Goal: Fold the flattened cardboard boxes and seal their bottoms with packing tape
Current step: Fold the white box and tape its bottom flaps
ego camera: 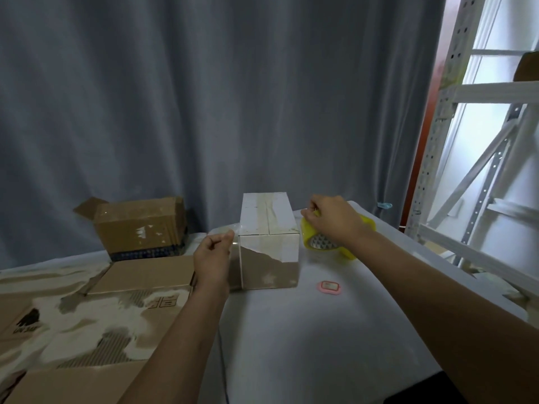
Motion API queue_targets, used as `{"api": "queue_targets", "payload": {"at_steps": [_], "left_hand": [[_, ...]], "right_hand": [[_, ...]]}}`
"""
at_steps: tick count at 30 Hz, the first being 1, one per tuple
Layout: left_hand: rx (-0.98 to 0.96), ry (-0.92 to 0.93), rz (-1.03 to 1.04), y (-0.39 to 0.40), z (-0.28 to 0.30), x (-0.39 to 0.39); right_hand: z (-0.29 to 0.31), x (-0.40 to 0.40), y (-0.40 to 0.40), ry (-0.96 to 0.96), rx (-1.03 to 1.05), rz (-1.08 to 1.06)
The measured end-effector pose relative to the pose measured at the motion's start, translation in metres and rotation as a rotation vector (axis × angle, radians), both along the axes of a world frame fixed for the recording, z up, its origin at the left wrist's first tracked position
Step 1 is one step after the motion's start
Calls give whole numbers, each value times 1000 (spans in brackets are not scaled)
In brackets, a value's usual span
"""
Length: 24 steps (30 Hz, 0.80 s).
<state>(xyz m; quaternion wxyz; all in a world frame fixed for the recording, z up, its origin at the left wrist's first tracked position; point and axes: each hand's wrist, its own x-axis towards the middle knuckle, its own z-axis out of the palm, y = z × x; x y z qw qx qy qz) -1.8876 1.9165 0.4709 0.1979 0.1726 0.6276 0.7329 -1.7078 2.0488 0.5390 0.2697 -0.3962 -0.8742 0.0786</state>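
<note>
A folded cardboard box [269, 249] stands on the table [306, 330], white paper and strips of tape across its upper face. My left hand [214, 255] is at the box's left side, fingers pinched on the end of a clear tape strip [234, 228] stretched toward the top left corner. My right hand [332, 220] rests on a yellow tape dispenser [335, 240] just right of the box, thumb and forefinger pinched together. The dispenser's roll is partly hidden under that hand.
Flattened, worn cardboard boxes [87, 325] lie on the left of the table. An open brown box [140, 228] stands behind them by the grey curtain. A small pink object [329, 287] lies in front of the dispenser. A white metal shelf frame [472, 170] rises at the right.
</note>
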Motion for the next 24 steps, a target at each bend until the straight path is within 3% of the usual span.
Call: {"api": "queue_targets", "payload": {"at_steps": [11, 24], "left_hand": [[-28, -36, -20, 7, -4, -5], [-177, 63, -47, 5, -7, -16]], "right_hand": [[0, -9, 6, -41, -6, 11], [-5, -11, 6, 15, -17, 55]]}}
